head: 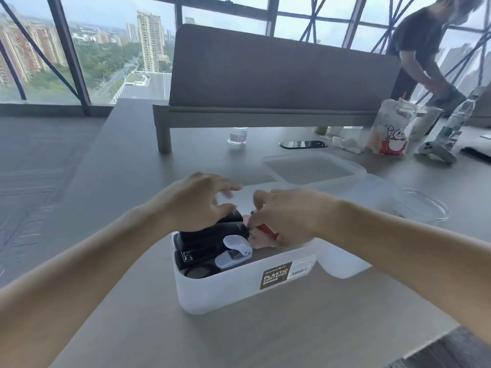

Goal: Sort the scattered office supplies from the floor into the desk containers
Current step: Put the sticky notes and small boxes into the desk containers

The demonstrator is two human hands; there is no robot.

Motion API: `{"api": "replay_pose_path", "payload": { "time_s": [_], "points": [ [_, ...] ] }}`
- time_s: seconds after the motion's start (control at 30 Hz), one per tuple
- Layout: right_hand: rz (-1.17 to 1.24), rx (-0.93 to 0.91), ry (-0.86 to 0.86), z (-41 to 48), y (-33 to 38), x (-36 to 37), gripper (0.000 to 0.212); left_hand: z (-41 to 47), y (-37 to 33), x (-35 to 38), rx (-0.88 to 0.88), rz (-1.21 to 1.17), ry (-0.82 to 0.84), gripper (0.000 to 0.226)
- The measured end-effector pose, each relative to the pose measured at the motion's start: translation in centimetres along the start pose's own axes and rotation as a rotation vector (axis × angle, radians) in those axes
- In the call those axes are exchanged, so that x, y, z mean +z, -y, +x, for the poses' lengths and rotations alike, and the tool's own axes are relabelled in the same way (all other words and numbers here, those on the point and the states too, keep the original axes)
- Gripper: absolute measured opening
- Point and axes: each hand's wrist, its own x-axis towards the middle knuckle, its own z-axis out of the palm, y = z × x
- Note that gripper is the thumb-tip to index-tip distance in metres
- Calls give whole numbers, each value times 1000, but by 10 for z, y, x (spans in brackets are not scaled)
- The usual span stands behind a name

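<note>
Plastic container (239,285): it stands on the grey desk (132,288) just in front of you, white, with a brown label reading "PLASTIC CONTAINER".
Already inside: black staplers (204,241) stacked at the left, a small white and lilac stapler (235,251) leaning on them, a dark round item (198,272) at the bottom, and something pink and red under your right hand.
Left hand (199,205): fingers spread, the palm rests on the top black stapler.
Right hand (287,216): fingers curled down into the container around the red item (267,229); I cannot tell if you pinch it or only touch it.
Other containers: an empty clear tub (313,168) and a glass dish (425,205) wait behind, near you.
Progress: I judge this container almost full. The floor is not in view here, so what is left there I cannot say.
</note>
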Motion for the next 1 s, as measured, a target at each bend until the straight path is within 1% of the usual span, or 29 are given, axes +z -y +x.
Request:
{"api": "replay_pose_path", "payload": {
  "time_s": [0.03,0.1,0.2,0.33,0.4,0.47,0.53,0.73,0.83,0.9,1.0],
  "points": [
    [-29,1,21,3,-1,1,31,0,0,0,-2,2,-3,45],
    [-88,6,40,7,-4,1,29,-1,-1,0,-4,6,-1,46],
    [-180,17,22,7,-5,-2,31,-2,-3,0,-10,18,1,48],
    [-248,-15,35,7,-10,-2,42,-2,-3,0,-16,37,-1,48],
    [-267,-52,42,7,-14,-2,43,-2,-2,0,-17,41,-2,47],
    [-305,-99,29,8,-15,0,38,-2,-2,1,-15,39,1,46],
    [-298,-125,23,9,-16,2,36,-1,-2,1,-15,38,-5,45],
    [-242,-197,31,9,-23,3,39,0,1,3,-23,36,-14,42],
    [-233,-196,60,5,-29,-1,40,1,3,3,-23,24,-9,42],
    [-234,-186,48,2,-31,-3,41,2,3,3,-25,17,-5,42],
    [-244,-189,8,1,-25,-3,30,2,2,3,-31,7,-15,40]
  ]
}}
